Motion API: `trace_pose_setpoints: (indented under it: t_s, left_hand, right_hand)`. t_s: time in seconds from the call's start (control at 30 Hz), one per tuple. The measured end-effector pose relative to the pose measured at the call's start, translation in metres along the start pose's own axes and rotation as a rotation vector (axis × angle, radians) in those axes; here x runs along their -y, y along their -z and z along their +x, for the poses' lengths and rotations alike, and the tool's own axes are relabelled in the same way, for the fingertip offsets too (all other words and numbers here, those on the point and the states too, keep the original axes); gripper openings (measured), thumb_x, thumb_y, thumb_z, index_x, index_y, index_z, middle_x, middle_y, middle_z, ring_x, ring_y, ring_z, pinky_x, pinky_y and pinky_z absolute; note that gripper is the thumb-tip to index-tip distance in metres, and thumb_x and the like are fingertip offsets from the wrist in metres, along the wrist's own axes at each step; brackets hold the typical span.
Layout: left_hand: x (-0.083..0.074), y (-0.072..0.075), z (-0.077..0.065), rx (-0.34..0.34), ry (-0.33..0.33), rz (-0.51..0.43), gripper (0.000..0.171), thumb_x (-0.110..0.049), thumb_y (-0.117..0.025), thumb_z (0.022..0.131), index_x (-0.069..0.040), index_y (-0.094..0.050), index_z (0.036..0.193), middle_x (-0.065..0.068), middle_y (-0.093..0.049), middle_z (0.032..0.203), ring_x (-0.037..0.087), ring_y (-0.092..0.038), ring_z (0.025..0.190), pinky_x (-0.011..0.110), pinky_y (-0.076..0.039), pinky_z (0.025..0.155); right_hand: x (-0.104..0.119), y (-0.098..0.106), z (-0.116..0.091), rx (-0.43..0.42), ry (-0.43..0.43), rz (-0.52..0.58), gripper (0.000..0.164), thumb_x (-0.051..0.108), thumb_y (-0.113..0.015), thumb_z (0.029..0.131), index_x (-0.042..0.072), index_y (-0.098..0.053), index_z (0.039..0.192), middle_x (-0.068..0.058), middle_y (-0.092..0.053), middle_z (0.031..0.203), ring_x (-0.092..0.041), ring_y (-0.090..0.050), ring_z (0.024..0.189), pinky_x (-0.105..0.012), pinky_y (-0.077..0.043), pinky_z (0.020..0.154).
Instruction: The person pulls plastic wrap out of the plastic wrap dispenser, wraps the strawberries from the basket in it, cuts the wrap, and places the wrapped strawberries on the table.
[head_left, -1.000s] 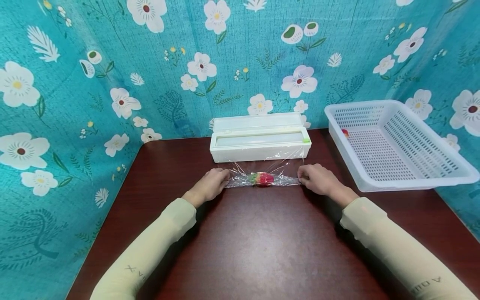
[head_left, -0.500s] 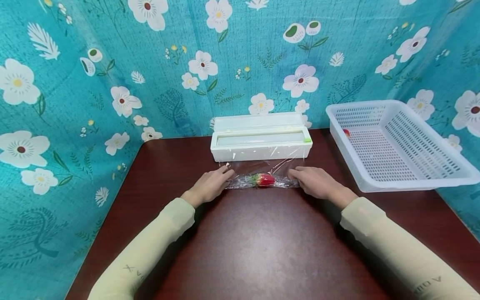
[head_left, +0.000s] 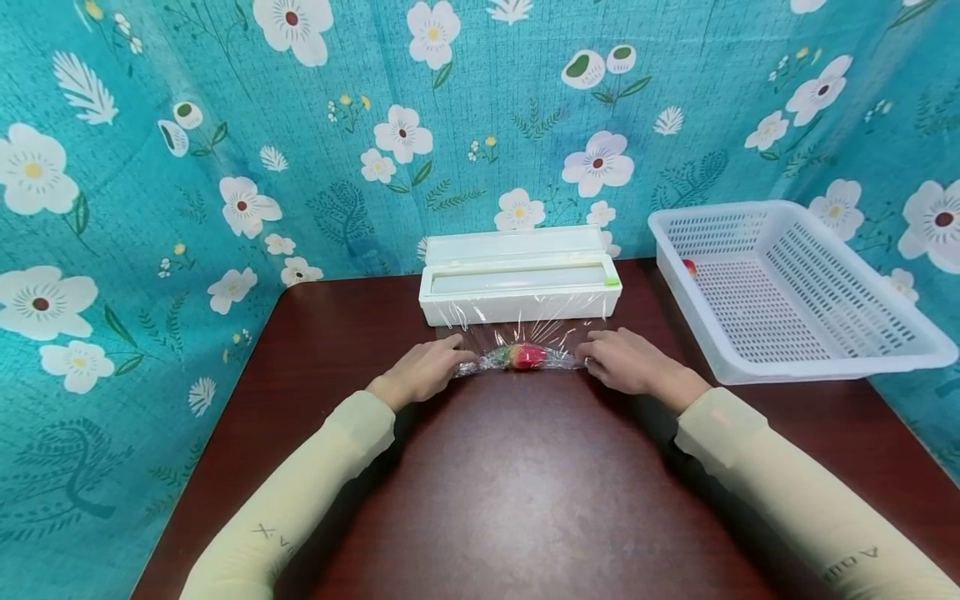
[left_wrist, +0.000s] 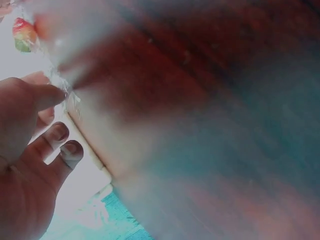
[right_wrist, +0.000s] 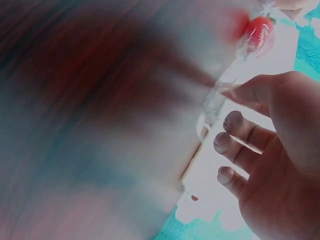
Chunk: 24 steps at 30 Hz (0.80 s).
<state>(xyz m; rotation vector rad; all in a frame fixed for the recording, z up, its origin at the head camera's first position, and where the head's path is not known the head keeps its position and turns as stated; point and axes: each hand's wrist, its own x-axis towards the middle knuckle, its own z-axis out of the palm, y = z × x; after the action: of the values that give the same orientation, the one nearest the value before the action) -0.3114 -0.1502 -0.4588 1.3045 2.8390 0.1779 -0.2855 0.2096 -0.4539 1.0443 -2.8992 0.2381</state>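
A red strawberry [head_left: 527, 357] with a pale green end lies wrapped in clear cling film [head_left: 561, 360] on the dark table, in the head view. From it the film stretches back to a white dispenser box [head_left: 517, 310]. My left hand [head_left: 426, 370] pinches the bunched film at the strawberry's left; in the left wrist view the thumb [left_wrist: 50, 96] presses on it, the other fingers loosely bent. On the opposite side my right hand [head_left: 628, 362] pinches the film's other end, its thumb [right_wrist: 252, 92] on the film in the right wrist view. Neither hand touches the strawberry.
A white perforated basket [head_left: 750, 354] stands at the right, with a small red item [head_left: 690, 267] inside near its left wall. The box's clear lid [head_left: 517, 244] is raised. A blue flowered curtain [head_left: 465, 125] hangs behind the dark red table [head_left: 510, 500].
Both hands have moved inward along the film toward the strawberry, the right one more. The film's free length between them is shorter and more bunched. Box and basket have stayed in place.
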Motion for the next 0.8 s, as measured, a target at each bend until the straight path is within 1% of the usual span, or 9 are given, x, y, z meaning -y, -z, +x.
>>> trace_pose_setpoints:
  t_s: [0.07, 0.17, 0.27, 0.37, 0.47, 0.57, 0.67, 0.73, 0.8]
  left_hand:
    - [0.0, 0.003, 0.001, 0.011, -0.006, -0.006, 0.037, -0.002, -0.063, 0.098, -0.021, -0.073, 0.128, 0.001, -0.058, 0.099, 0.018, -0.064, 0.083, 0.035, -0.053, 0.069]
    - [-0.001, 0.009, 0.003, 0.018, -0.022, -0.014, 0.032, -0.004, -0.064, 0.096, -0.019, -0.076, 0.122, 0.002, -0.06, 0.099, 0.019, -0.064, 0.088, 0.037, -0.053, 0.072]
    - [-0.004, 0.013, 0.005, 0.015, -0.025, -0.015, 0.021, -0.01, -0.065, 0.098, -0.017, -0.078, 0.113, 0.002, -0.061, 0.098, 0.02, -0.063, 0.091, 0.039, -0.054, 0.075]
    - [-0.01, 0.014, 0.011, 0.001, -0.018, -0.045, 0.016, -0.016, -0.065, 0.1, -0.014, -0.074, 0.112, 0.002, -0.062, 0.103, 0.02, -0.063, 0.094, 0.04, -0.054, 0.08]
    - [-0.017, 0.013, 0.02, -0.028, -0.019, -0.109, 0.019, -0.018, -0.063, 0.102, -0.01, -0.069, 0.119, 0.005, -0.064, 0.107, 0.02, -0.062, 0.096, 0.04, -0.053, 0.086]
    - [-0.022, 0.011, 0.031, -0.043, -0.026, -0.173, 0.021, -0.016, -0.062, 0.103, -0.008, -0.066, 0.122, 0.006, -0.064, 0.108, 0.02, -0.063, 0.097, 0.039, -0.052, 0.088]
    - [-0.025, 0.008, 0.038, -0.024, -0.021, -0.199, 0.021, -0.014, -0.063, 0.103, -0.008, -0.065, 0.123, 0.006, -0.065, 0.111, 0.02, -0.064, 0.102, 0.038, -0.052, 0.091]
    - [-0.024, 0.004, 0.04, 0.002, -0.016, -0.202, 0.022, -0.014, -0.064, 0.102, -0.008, -0.065, 0.123, 0.007, -0.065, 0.113, 0.021, -0.064, 0.105, 0.038, -0.052, 0.093]
    - [-0.022, 0.002, 0.04, 0.027, -0.011, -0.21, 0.022, -0.014, -0.065, 0.101, -0.008, -0.064, 0.122, 0.008, -0.065, 0.114, 0.022, -0.064, 0.106, 0.038, -0.052, 0.094]
  right_hand:
    - [0.004, 0.002, 0.003, 0.005, -0.008, -0.021, 0.006, 0.013, -0.07, 0.093, 0.014, -0.075, 0.09, -0.001, -0.063, 0.082, -0.023, -0.065, 0.083, -0.047, -0.047, 0.071]
    - [0.01, 0.003, 0.007, -0.006, -0.026, -0.038, 0.016, 0.022, -0.07, 0.096, 0.015, -0.075, 0.084, -0.001, -0.064, 0.078, -0.024, -0.065, 0.082, -0.048, -0.044, 0.072]
    - [0.014, 0.003, 0.011, -0.037, -0.029, -0.045, 0.019, 0.024, -0.071, 0.096, 0.016, -0.072, 0.078, 0.0, -0.064, 0.073, -0.024, -0.066, 0.079, -0.047, -0.043, 0.071]
    - [0.016, 0.001, 0.015, -0.076, -0.01, -0.031, 0.014, 0.018, -0.075, 0.092, 0.016, -0.07, 0.079, 0.001, -0.063, 0.072, -0.021, -0.065, 0.074, -0.044, -0.045, 0.069]
    - [0.017, 0.0, 0.021, -0.117, 0.018, 0.022, 0.013, 0.009, -0.075, 0.09, 0.014, -0.067, 0.081, 0.002, -0.062, 0.073, -0.017, -0.06, 0.068, -0.039, -0.046, 0.065]
    - [0.02, 0.0, 0.027, -0.137, 0.037, 0.105, 0.008, 0.004, -0.072, 0.09, 0.01, -0.069, 0.09, 0.001, -0.064, 0.08, -0.016, -0.059, 0.069, -0.037, -0.049, 0.065]
    - [0.023, -0.002, 0.031, -0.105, 0.027, 0.166, 0.009, 0.005, -0.071, 0.092, 0.007, -0.071, 0.101, -0.003, -0.067, 0.089, -0.018, -0.064, 0.079, -0.041, -0.054, 0.073]
    - [0.024, -0.005, 0.032, -0.071, 0.011, 0.183, 0.014, 0.008, -0.071, 0.093, 0.007, -0.071, 0.107, -0.004, -0.068, 0.094, -0.02, -0.066, 0.086, -0.043, -0.055, 0.078]
    - [0.024, -0.008, 0.032, -0.039, -0.01, 0.192, 0.017, 0.01, -0.073, 0.093, 0.007, -0.071, 0.11, -0.005, -0.068, 0.096, -0.02, -0.066, 0.089, -0.043, -0.055, 0.079]
